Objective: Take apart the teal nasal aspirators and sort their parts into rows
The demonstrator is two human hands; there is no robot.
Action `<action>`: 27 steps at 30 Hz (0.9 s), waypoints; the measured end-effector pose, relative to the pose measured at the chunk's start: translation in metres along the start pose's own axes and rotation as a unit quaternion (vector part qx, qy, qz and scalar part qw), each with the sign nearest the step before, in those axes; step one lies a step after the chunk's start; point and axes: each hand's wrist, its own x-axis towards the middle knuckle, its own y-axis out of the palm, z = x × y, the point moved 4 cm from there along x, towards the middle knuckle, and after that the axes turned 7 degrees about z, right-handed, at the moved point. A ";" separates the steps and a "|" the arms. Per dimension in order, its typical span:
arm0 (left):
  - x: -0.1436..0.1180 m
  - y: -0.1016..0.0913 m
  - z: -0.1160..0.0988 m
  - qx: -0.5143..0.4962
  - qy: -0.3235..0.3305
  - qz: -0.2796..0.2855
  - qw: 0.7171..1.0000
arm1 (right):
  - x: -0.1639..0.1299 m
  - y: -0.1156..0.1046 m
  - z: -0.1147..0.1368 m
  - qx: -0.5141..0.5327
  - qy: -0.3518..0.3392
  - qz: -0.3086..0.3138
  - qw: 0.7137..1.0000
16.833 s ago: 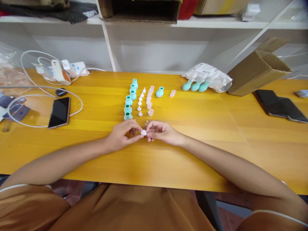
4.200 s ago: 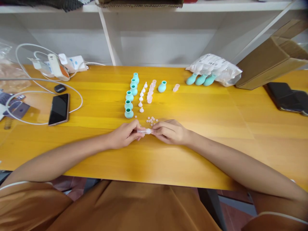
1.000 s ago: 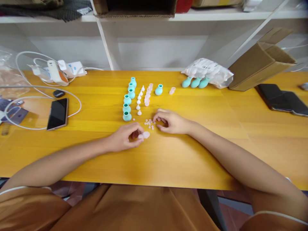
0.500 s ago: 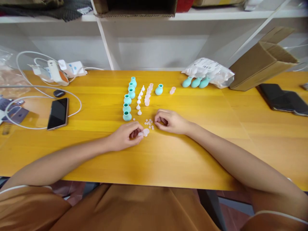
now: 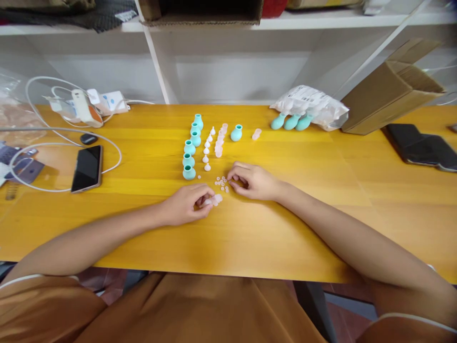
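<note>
Since half a second ago the right hand (image 5: 254,181) has edged onto the beads (image 5: 222,183), fingers curled, contents unseen. Left hand (image 5: 188,204) pinches the cap (image 5: 215,199) on the counter (image 5: 321,190). Risk: brushed beads scatter.

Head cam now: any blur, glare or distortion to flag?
Head view: wide-angle bend at the edges, shelf bowed; corners soft. Left hand and the pale piece it pinches slightly smeared. Even daylight, soft sheen on the table.
</note>
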 end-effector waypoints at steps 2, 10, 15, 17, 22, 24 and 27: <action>0.000 0.000 0.000 0.004 0.001 0.001 1.000 | 0.000 -0.006 -0.006 0.004 0.011 -0.046 0.999; 0.002 -0.001 -0.003 0.010 0.014 0.005 1.000 | 0.001 -0.028 -0.060 -0.040 0.180 -0.208 0.961; 0.004 0.001 -0.002 0.019 0.020 0.007 1.000 | 0.008 -0.024 -0.075 -0.061 0.223 -0.123 0.965; 0.005 0.001 -0.001 0.019 0.017 0.010 1.000 | 0.011 -0.022 -0.076 -0.072 0.235 -0.087 0.965; 0.006 0.000 0.000 0.017 0.011 0.017 1.000 | 0.017 -0.020 -0.083 -0.104 0.244 -0.056 0.962; 0.006 0.000 0.000 0.018 0.012 0.017 1.000 | 0.017 -0.019 -0.086 -0.105 0.235 -0.069 0.964; 0.005 0.000 0.000 0.019 0.012 0.015 1.000 | 0.016 -0.021 -0.086 -0.084 0.210 -0.112 0.968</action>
